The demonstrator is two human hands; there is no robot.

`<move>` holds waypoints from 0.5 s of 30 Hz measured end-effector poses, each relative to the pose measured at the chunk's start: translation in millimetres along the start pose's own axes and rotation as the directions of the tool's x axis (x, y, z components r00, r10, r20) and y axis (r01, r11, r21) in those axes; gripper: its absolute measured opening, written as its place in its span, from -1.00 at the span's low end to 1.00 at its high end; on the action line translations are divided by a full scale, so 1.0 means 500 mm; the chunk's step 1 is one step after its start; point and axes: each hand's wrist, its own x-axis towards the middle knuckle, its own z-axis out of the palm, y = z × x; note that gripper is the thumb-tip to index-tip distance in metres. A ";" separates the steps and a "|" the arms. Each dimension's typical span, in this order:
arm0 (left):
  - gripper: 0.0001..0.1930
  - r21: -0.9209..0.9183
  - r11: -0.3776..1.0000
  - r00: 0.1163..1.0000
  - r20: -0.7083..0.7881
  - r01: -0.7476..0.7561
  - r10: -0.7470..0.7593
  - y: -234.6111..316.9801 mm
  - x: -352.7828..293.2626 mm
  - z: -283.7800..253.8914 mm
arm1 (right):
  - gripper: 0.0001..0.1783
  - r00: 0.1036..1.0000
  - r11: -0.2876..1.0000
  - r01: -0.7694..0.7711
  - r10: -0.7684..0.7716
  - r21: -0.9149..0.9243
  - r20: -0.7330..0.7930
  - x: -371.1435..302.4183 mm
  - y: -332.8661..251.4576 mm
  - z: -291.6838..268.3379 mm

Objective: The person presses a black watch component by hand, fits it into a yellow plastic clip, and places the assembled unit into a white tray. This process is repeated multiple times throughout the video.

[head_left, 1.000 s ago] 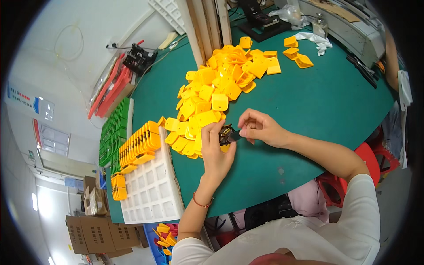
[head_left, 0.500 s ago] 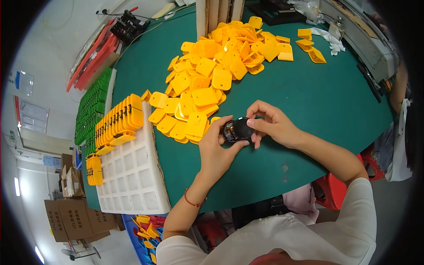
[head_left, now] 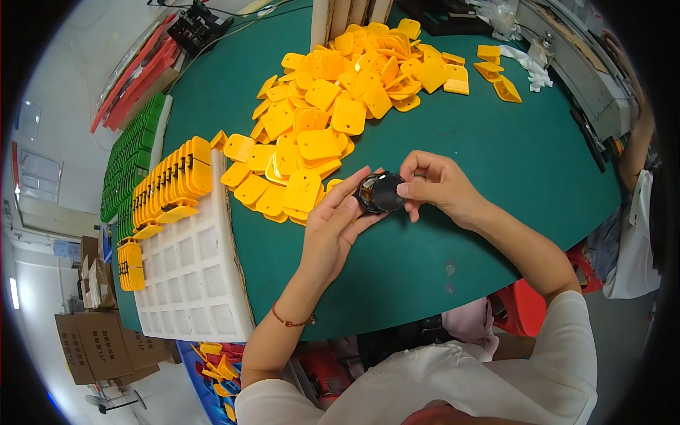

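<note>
Between my two hands, over the green table, is a small round black housing (head_left: 366, 193) with shiny parts showing inside. A flat black disc (head_left: 389, 192) overlaps its right side and leaves the left part uncovered. My left hand (head_left: 331, 230) is closed on the housing, its fingers behind and below, its thumb along the left edge. At the disc's right edge, my right hand (head_left: 445, 190) pinches it between thumb and fingers. Just left of and beyond my hands lies a heap of yellow plastic wedge-shaped pieces (head_left: 322, 95).
A white foam tray (head_left: 185, 280) with square hollows stands left, bearing rows of yellow pieces (head_left: 173, 180) with black parts. Green pieces (head_left: 131, 163) stand beyond. Several yellow wedges (head_left: 504, 88) lie far right beside white tissue (head_left: 528, 67). A blue bin (head_left: 195, 368) sits lower left.
My left thumb has shifted from the housing's near edge to its left side. Both hands have moved slightly away from me with the housing and disc. The whole view has shifted a little.
</note>
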 end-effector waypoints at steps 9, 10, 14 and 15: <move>-0.61 0.062 0.998 1.000 0.003 0.027 -0.027 -0.005 -0.003 -0.002 | -0.83 0.999 0.998 0.049 -0.050 -0.044 -0.021 -0.003 0.000 0.006; -0.61 0.074 0.997 1.000 0.009 0.023 -0.024 -0.005 -0.003 -0.002 | -0.83 0.998 0.998 0.052 -0.053 -0.042 -0.020 -0.003 0.000 0.005; -0.61 0.079 0.997 1.000 0.016 0.017 -0.018 -0.007 -0.003 -0.004 | -0.83 0.999 0.997 0.048 -0.049 -0.052 -0.014 -0.004 -0.001 0.005; -0.61 0.083 0.996 1.000 0.016 0.016 -0.017 -0.007 -0.003 -0.004 | -0.83 0.999 0.998 0.048 -0.049 -0.052 -0.015 -0.004 -0.002 0.006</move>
